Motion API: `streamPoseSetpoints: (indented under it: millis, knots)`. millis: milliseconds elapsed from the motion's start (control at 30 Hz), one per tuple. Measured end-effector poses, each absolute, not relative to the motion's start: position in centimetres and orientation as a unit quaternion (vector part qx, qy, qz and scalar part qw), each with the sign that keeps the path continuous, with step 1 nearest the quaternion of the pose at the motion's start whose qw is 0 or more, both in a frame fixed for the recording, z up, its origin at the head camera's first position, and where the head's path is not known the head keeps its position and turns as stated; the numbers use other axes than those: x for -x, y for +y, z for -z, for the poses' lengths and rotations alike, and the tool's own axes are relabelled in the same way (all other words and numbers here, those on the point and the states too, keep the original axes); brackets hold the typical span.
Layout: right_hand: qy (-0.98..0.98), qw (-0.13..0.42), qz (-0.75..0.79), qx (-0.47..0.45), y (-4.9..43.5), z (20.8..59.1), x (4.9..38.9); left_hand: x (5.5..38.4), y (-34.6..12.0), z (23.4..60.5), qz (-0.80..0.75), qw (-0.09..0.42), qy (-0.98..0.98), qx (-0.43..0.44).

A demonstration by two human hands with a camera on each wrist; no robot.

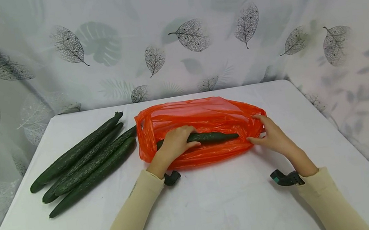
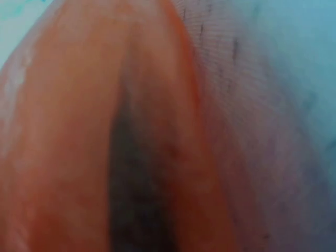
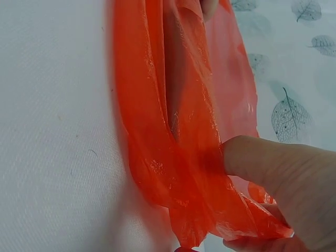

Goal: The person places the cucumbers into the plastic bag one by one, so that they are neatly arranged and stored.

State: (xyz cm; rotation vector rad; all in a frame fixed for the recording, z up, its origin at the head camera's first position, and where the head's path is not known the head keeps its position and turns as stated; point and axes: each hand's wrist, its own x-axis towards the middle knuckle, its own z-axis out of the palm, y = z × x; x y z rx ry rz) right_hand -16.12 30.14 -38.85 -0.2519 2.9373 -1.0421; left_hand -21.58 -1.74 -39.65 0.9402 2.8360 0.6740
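One long, dark green, bumpy-skinned cucumber [image 1: 214, 137] lies lengthwise, from 9 to 3 o'clock, in the folds of a thin, glossy, orange-red plastic bag [image 1: 206, 159], with red film both in front of it and behind it. We see the left hand [image 1: 173, 141] clamped over the cucumber toward its 9 o'clock end, fingers across the top and thumb on the near side. At the bag's 3 o'clock end, the right hand [image 1: 271, 136] pinches the gathered plastic; the right wrist view shows us thumb and fingers closed on it. The left wrist view gives us only a blur of orange-red around a dark strip.

The bag sits at 12 o'clock on a white-covered table [image 1: 224, 200]. At 9 o'clock from it we find four loose dark green cucumbers [image 1: 91, 163] side by side, slanting from 8 to 2 o'clock; one tip reaches the bag's edge, though we cannot tell whether they touch. Cream cloth sleeves [image 1: 133, 210] come in from 7 and 4 o'clock. Beyond the table, toward 12 o'clock, hangs pale grey leaf-printed sheeting [image 1: 226, 65].
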Motion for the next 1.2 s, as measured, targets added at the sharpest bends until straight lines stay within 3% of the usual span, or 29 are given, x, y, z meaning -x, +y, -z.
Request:
streamPoseSetpoints:
  millis: [667,1000,1200]
  knots:
    - [0.937,0.005,0.341,0.081,30.1,38.7,15.7,20.6,-2.6,38.1,-0.207,-0.060,0.926,-0.311]
    - [0.937,-0.007,0.338,0.089,29.8,38.3,15.8,19.8,-4.1,36.6,-0.204,-0.171,0.902,-0.340]
    - [0.938,-0.002,0.337,0.085,29.9,38.4,15.6,18.8,-4.9,35.9,-0.174,-0.213,0.892,-0.358]
